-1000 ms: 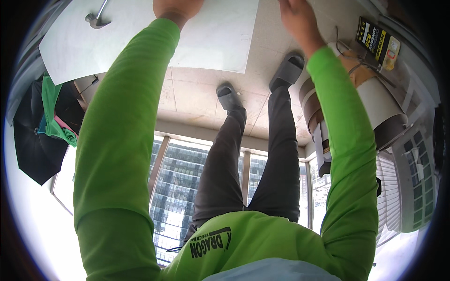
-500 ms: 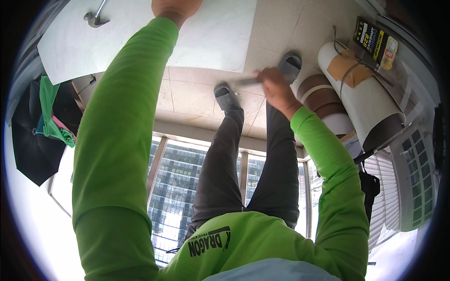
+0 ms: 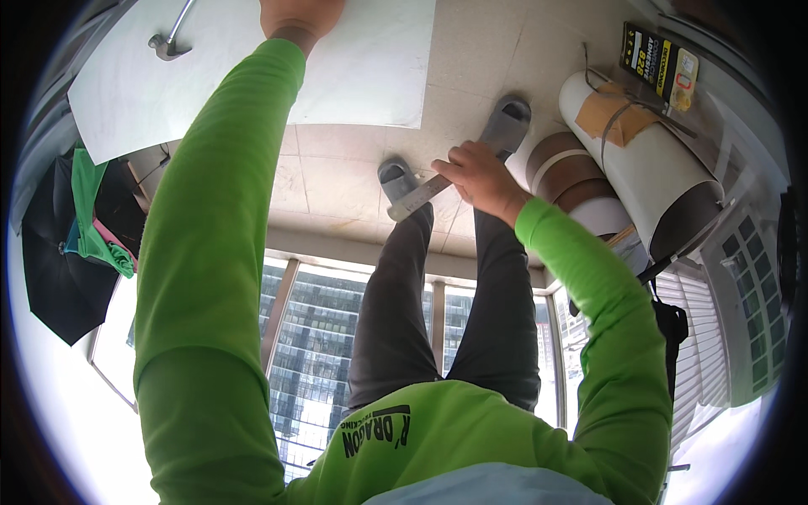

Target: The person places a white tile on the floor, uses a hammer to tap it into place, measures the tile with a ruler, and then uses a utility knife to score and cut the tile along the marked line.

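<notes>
My right hand (image 3: pixel 486 181) is closed around a flat, straight grey strip (image 3: pixel 421 197), held above my sandals and shins. The strip's pale end points down to the left, and a darker end shows past my fingers. I cannot make out exactly what kind of tool it is. At the top edge, my left hand (image 3: pixel 301 15) is over a large white sheet (image 3: pixel 362 76); its fingers are cut off by the picture's rim. A claw hammer (image 3: pixel 171 44) lies on the sheet, left of that hand.
Grey sandals (image 3: pixel 506 124) are on my feet on the tiled floor (image 3: pixel 337 151). Rolled sheets (image 3: pixel 627 143) and a black-and-yellow adhesive container (image 3: pixel 656 63) lie at the right. A black umbrella (image 3: pixel 63 269) with a green cloth (image 3: pixel 88 198) is at the left. Windows stand behind me.
My right hand has shifted slightly left and down. The strip has swung from nearly level to slanting down to the left. My left hand has moved a little left over the sheet.
</notes>
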The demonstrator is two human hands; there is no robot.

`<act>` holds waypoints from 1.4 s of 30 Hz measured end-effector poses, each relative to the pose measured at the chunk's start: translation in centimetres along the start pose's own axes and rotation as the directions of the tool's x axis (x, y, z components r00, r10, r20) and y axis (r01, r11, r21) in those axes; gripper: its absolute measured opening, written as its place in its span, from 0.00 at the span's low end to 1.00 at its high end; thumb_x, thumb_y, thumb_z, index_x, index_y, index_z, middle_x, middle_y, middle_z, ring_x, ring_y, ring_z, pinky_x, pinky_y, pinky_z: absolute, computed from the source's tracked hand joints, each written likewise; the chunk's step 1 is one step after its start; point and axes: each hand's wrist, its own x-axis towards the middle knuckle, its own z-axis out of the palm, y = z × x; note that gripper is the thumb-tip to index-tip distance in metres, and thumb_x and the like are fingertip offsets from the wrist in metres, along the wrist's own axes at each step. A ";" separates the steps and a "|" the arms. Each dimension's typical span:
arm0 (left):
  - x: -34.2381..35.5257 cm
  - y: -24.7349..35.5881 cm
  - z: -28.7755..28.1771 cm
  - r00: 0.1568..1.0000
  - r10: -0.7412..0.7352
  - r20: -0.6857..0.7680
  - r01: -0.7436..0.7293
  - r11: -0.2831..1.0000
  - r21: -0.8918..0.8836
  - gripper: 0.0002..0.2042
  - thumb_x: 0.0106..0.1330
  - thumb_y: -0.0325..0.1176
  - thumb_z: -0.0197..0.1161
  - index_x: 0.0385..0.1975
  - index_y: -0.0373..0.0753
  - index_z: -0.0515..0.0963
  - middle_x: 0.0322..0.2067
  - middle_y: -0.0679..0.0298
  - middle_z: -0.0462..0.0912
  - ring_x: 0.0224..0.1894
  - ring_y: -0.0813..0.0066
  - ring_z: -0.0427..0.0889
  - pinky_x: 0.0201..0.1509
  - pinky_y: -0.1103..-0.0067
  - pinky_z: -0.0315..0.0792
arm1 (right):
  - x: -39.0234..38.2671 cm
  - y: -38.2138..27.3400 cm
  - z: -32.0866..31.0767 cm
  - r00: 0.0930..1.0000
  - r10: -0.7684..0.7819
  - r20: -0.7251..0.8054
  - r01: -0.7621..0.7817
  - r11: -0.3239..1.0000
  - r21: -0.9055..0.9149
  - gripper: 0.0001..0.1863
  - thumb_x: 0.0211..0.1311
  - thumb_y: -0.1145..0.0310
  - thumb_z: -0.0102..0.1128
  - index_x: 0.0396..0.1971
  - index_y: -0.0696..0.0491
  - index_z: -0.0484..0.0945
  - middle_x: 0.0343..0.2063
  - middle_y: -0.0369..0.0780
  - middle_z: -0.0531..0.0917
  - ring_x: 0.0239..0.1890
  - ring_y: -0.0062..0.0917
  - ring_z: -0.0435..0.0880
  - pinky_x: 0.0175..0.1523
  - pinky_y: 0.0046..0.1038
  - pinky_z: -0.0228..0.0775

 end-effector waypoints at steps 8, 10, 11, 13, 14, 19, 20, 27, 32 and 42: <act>0.9 -2.8 2.2 0.966 0.137 -0.221 -0.145 0.989 -0.022 0.40 0.74 0.67 0.44 0.77 0.45 0.56 0.77 0.54 0.55 0.79 0.52 0.53 0.79 0.51 0.43 | 2.2 -7.5 -11.8 0.712 0.701 -0.041 -0.404 0.458 0.792 0.24 0.72 0.51 0.63 0.23 0.56 0.80 0.12 0.36 0.73 0.17 0.22 0.76 0.24 0.28 0.67; 0.6 -0.9 2.8 0.971 0.093 -0.220 -0.094 0.996 0.005 0.41 0.74 0.68 0.43 0.78 0.45 0.55 0.78 0.54 0.54 0.79 0.53 0.53 0.79 0.50 0.45 | 0.8 -8.7 -16.3 0.586 0.810 0.004 -0.410 0.293 0.864 0.21 0.69 0.52 0.67 0.28 0.57 0.80 0.14 0.33 0.76 0.16 0.17 0.75 0.23 0.23 0.68; 0.2 -0.3 3.3 0.967 0.067 -0.247 -0.062 0.998 0.026 0.41 0.74 0.67 0.43 0.78 0.45 0.54 0.78 0.55 0.53 0.79 0.54 0.53 0.78 0.49 0.46 | -0.9 -8.1 -17.6 0.600 0.799 -0.036 -0.324 0.284 0.902 0.21 0.68 0.53 0.69 0.41 0.59 0.80 0.18 0.35 0.78 0.17 0.17 0.78 0.23 0.23 0.69; -2.6 2.2 3.7 0.966 0.093 -0.242 -0.088 0.996 0.034 0.39 0.75 0.65 0.43 0.78 0.45 0.54 0.79 0.57 0.52 0.80 0.56 0.50 0.77 0.47 0.49 | -3.8 -7.8 -21.2 0.441 0.893 -0.091 -0.329 0.256 0.909 0.20 0.65 0.61 0.71 0.47 0.58 0.74 0.25 0.38 0.82 0.19 0.18 0.80 0.23 0.19 0.74; -4.4 3.7 3.7 0.957 0.200 -0.210 -0.212 0.977 -0.035 0.38 0.76 0.63 0.44 0.79 0.46 0.53 0.79 0.56 0.50 0.81 0.55 0.48 0.78 0.45 0.47 | -5.6 -7.4 -22.9 0.389 0.896 -0.212 -0.278 0.334 0.901 0.25 0.64 0.64 0.71 0.55 0.58 0.72 0.28 0.37 0.83 0.20 0.19 0.82 0.22 0.20 0.71; -17.0 16.5 -1.3 0.817 0.467 0.338 -0.457 0.882 -0.114 0.34 0.73 0.49 0.57 0.76 0.43 0.59 0.79 0.55 0.52 0.81 0.56 0.47 0.80 0.47 0.42 | -17.7 -1.5 -27.7 -0.044 0.887 -0.460 -0.415 0.402 0.816 0.20 0.59 0.69 0.74 0.47 0.57 0.76 0.26 0.33 0.79 0.21 0.15 0.74 0.24 0.21 0.68; -19.3 17.0 -1.6 0.775 0.517 0.365 -0.419 0.851 -0.317 0.34 0.72 0.47 0.58 0.76 0.43 0.59 0.79 0.56 0.53 0.81 0.58 0.48 0.81 0.49 0.43 | -20.7 2.2 -27.3 -0.019 0.870 -0.493 -0.438 0.436 0.786 0.20 0.58 0.68 0.75 0.48 0.56 0.77 0.26 0.32 0.78 0.21 0.15 0.73 0.25 0.22 0.66; -23.3 19.6 -5.3 0.803 0.540 0.252 -0.365 0.780 -0.508 0.33 0.73 0.42 0.56 0.76 0.42 0.57 0.79 0.56 0.52 0.80 0.56 0.49 0.81 0.51 0.43 | -28.7 10.2 -24.8 -0.117 0.955 -0.273 -0.301 0.228 0.926 0.07 0.66 0.65 0.69 0.35 0.48 0.78 0.23 0.28 0.73 0.21 0.14 0.69 0.28 0.22 0.60; -16.8 13.2 -2.9 0.969 0.139 0.206 -0.088 0.967 -0.238 0.37 0.73 0.38 0.55 0.78 0.35 0.48 0.79 0.50 0.47 0.81 0.51 0.45 0.81 0.49 0.39 | -26.1 11.0 -22.3 -0.053 0.956 -0.288 -0.263 0.265 0.928 0.09 0.69 0.61 0.67 0.36 0.50 0.77 0.24 0.29 0.73 0.23 0.15 0.69 0.28 0.23 0.60; -1.8 13.7 0.6 0.992 0.082 0.096 -0.080 0.996 -0.030 0.36 0.72 0.33 0.48 0.79 0.36 0.45 0.80 0.52 0.42 0.82 0.52 0.41 0.82 0.51 0.37 | -25.8 8.5 -21.7 -0.143 0.705 -0.695 -0.652 0.461 0.601 0.31 0.74 0.53 0.62 0.66 0.59 0.68 0.51 0.45 0.78 0.52 0.32 0.79 0.60 0.32 0.69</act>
